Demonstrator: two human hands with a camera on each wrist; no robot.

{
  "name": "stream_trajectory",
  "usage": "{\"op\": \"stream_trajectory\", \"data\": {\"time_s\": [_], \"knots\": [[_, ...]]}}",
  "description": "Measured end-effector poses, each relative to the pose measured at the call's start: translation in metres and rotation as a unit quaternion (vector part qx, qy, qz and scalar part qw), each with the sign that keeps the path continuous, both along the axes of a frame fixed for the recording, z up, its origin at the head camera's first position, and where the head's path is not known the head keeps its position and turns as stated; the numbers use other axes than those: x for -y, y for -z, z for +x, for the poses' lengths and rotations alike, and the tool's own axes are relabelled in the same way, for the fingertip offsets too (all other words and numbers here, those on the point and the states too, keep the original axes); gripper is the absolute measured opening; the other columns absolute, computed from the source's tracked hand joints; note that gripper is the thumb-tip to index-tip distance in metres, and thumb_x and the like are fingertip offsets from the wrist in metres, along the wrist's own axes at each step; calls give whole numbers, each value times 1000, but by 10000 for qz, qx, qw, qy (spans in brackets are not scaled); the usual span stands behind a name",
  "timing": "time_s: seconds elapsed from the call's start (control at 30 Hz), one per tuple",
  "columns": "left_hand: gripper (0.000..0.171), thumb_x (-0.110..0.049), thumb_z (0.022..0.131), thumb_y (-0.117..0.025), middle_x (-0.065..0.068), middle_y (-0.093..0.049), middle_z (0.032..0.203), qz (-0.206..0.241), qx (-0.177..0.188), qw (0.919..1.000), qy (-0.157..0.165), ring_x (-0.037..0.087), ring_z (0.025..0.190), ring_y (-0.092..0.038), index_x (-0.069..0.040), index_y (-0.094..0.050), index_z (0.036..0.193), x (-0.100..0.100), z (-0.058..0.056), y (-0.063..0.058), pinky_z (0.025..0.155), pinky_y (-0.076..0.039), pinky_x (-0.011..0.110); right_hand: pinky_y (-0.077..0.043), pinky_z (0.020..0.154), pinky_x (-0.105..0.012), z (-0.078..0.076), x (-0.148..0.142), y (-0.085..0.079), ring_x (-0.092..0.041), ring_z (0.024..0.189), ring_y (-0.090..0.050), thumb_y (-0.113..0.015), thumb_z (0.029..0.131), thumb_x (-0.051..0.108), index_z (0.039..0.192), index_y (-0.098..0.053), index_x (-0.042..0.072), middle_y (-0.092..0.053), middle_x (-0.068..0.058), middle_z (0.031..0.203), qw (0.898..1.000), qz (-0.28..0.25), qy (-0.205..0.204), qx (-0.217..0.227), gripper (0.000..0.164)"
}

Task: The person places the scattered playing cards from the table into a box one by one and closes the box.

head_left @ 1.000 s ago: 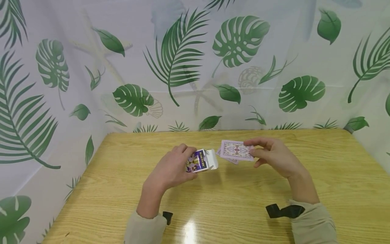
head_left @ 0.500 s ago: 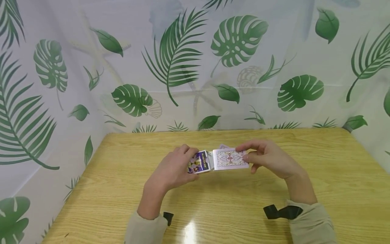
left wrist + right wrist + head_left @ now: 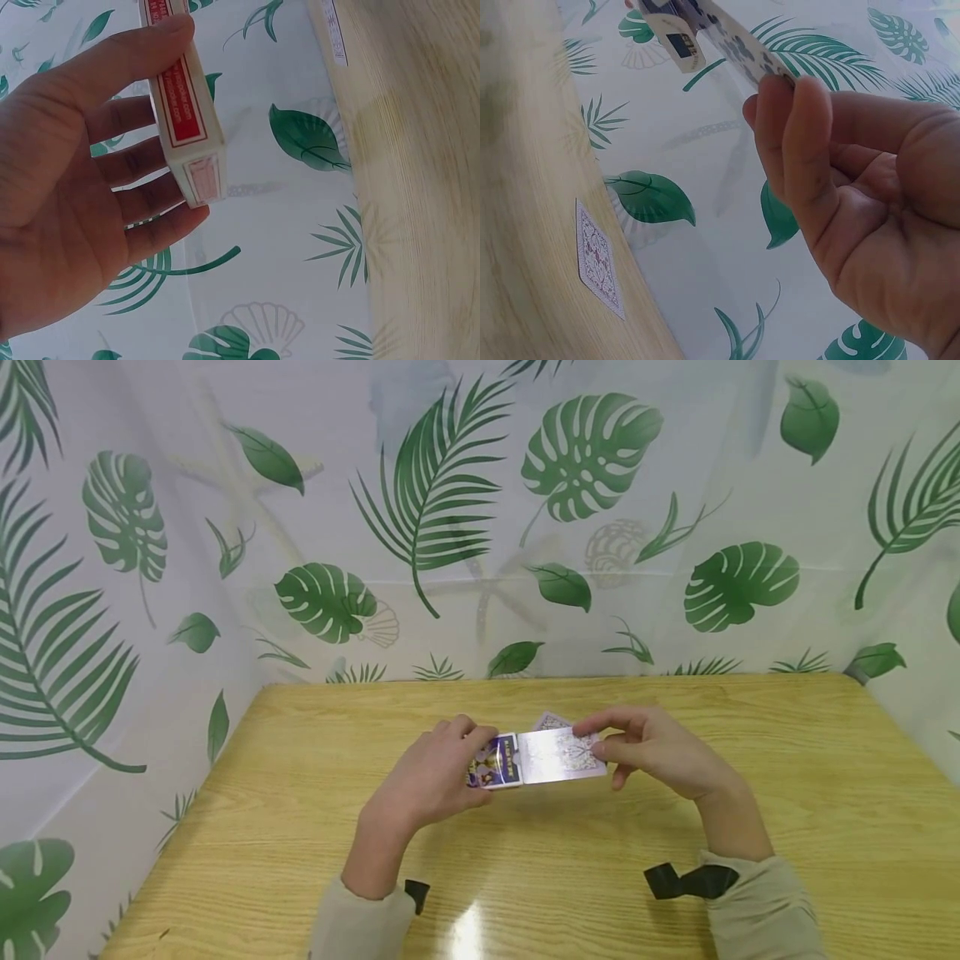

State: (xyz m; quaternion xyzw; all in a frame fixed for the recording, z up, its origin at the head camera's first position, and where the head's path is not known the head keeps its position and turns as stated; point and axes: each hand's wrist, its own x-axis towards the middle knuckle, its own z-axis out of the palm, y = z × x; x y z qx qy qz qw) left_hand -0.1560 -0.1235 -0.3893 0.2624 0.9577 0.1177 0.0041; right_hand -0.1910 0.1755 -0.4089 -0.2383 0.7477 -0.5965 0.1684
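Note:
My left hand [image 3: 431,772] grips a purple-fronted playing card box [image 3: 497,762] by its edges, thumb on the near side. Its red and white narrow side [image 3: 184,105] shows under the thumb in the left wrist view. Between thumb and fingers, my right hand [image 3: 656,752] pinches a playing card [image 3: 558,755], patterned back up and shining with glare. The card's left end meets the box's open end. In the right wrist view the box's white flap [image 3: 676,43] hangs below the card. Another patterned card [image 3: 551,721] lies on the table behind, partly covered by the held one.
The wood-grain table [image 3: 562,877] stretches under both arms. A white cloth with green leaf prints [image 3: 480,527] hangs along its back and left sides. Each wrist wears a black strap [image 3: 690,882] over a beige sleeve.
My right hand has brought the playing card left and slightly down, from apart to the box's open end. The flap, earlier visible from above, is now covered. My left hand has barely shifted.

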Motion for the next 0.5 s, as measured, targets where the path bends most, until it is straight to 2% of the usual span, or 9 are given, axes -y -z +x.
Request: {"op": "stream_trajectory", "data": {"time_s": [0.17, 0.5], "knots": [[73, -33, 79, -86, 8, -56, 127, -29, 17, 10000, -2, 21, 106, -55, -14, -52, 141, -1, 0, 0, 95, -48, 43, -58, 59, -35, 1, 2, -1, -18, 74, -64, -64, 96, 7, 123, -61, -9, -55, -24, 131, 10000, 6, 4, 64, 31], [72, -33, 78, -86, 7, -56, 124, -11, 5, 10000, 27, 21, 103, -54, -15, -53, 140, -2, 1, 0, 93, -49, 42, -58, 60, -35, 0, 1, 3, -18, 68, -63, -63, 96, 6, 124, -60, -9, -52, -28, 134, 9999, -73, -1, 127, 32]]}}
